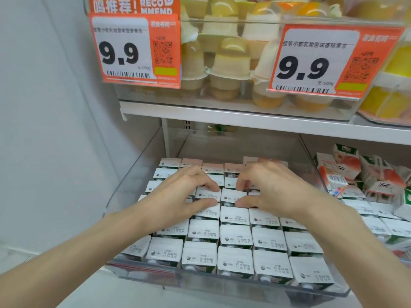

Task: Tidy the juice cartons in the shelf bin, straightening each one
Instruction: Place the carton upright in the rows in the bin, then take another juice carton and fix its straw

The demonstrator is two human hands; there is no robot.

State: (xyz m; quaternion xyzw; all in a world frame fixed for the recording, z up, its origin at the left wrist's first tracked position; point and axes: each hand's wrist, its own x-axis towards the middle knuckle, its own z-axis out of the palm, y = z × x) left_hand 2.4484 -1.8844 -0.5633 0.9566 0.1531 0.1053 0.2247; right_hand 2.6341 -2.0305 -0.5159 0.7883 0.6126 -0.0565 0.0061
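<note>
Mid-bin in the clear shelf bin point(244, 283), left hand point(184, 192) pinches one juice carton point(208, 195) thumb-to-forefinger, right hand point(273, 190) likewise pinches the neighbouring carton point(233, 196) touching it on the right; tops' long sides run left-right, each directly under its own hand, so neither need reach across.

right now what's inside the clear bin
Rows of upright white-topped juice cartons fill the clear bin. The left hand and right hand cover some middle cartons; the bin floor is hidden.

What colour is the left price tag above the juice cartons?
Left price tag: orange with a white panel; head view shows it best.
</note>
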